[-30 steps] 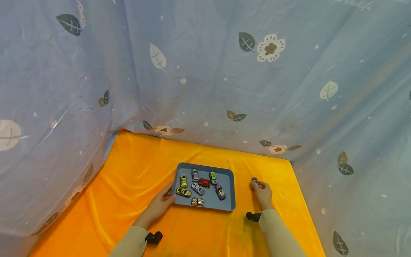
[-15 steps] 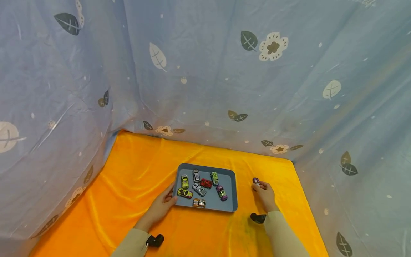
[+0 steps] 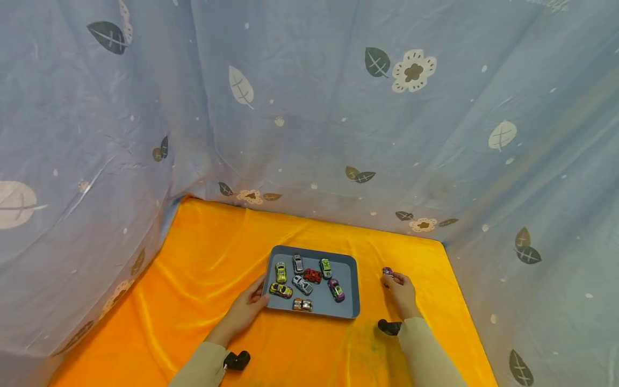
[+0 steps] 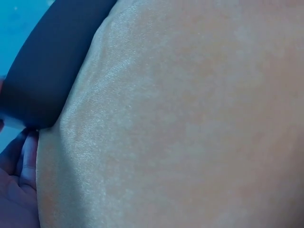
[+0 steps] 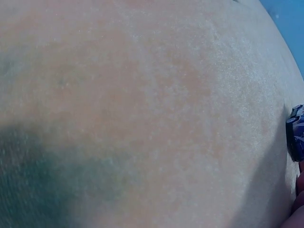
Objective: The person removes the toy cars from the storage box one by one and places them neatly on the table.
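Note:
My left hand (image 3: 243, 316) grips the near left corner of a grey-blue tray (image 3: 352, 301), thumb over the rim and fingers against its outer side. In the left wrist view the tray's dark wall (image 4: 52, 61) rises beside the curled fingers (image 4: 29, 161). To the right of the tray, my right hand (image 3: 402, 296) pinches a small purple toy car (image 3: 387, 272), low over the yellow cloth. At the right edge of the right wrist view, that car (image 5: 297, 135) shows dark blue-purple, partly cut off, with fingertips just below it.
Inside the tray lie several toy cars, among them a red one (image 3: 312, 276), a purple one (image 3: 336, 290), a green one (image 3: 325, 268) and an orange one (image 3: 302, 305). Yellow cloth (image 3: 213, 242) covers the surface. Blue patterned curtains (image 3: 309, 134) enclose the back and sides.
My right hand, with the purple toy car, has shifted slightly to the right in view. The tray and left hand appear slightly further right too, along with the whole scene.

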The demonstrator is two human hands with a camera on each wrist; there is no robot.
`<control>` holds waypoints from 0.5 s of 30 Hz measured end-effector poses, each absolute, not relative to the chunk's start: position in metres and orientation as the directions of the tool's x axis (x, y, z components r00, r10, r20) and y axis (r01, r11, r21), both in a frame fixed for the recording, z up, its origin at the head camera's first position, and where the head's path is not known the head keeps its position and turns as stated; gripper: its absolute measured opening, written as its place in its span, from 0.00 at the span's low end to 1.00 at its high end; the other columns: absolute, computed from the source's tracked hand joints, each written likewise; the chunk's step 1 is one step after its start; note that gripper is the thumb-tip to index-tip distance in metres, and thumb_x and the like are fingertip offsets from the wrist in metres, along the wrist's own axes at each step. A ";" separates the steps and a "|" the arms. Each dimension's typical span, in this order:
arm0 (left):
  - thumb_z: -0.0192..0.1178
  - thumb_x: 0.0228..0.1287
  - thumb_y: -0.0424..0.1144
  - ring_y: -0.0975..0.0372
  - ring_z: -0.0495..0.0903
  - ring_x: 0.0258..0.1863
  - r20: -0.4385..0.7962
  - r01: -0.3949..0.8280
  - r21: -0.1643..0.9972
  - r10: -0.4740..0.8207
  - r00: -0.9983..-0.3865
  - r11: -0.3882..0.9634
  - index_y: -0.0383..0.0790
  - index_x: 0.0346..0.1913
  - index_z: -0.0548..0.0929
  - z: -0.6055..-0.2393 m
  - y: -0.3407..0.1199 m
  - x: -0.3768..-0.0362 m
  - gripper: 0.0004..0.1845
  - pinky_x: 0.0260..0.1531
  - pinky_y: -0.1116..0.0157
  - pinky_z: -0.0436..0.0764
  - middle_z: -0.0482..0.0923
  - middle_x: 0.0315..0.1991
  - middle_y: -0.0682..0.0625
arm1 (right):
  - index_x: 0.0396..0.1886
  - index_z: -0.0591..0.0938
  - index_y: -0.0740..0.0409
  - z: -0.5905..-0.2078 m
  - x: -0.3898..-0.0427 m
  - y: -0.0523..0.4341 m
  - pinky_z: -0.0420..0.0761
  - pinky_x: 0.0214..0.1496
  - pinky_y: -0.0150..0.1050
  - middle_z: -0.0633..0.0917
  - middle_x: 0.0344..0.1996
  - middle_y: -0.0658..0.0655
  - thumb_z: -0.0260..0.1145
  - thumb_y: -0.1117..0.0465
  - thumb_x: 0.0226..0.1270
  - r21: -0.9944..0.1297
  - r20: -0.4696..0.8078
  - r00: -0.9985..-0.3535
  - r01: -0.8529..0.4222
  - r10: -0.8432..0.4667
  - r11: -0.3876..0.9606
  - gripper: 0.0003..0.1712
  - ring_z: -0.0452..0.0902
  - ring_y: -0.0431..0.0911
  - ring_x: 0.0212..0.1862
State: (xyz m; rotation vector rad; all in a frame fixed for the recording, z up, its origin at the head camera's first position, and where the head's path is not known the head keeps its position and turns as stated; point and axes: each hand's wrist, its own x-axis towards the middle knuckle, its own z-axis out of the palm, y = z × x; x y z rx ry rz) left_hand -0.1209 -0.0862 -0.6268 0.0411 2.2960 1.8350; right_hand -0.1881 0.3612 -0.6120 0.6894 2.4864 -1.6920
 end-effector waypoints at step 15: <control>0.58 0.70 0.43 0.53 0.78 0.52 -0.128 -0.088 0.968 0.160 -0.979 0.235 0.52 0.76 0.58 -0.628 -0.087 -0.121 0.34 0.50 0.57 0.78 0.73 0.58 0.42 | 0.75 0.58 0.58 -0.593 -0.173 0.367 0.62 0.68 0.52 0.61 0.69 0.62 0.60 0.38 0.67 -0.949 -0.271 -0.895 0.309 0.353 0.055 0.46 0.59 0.57 0.67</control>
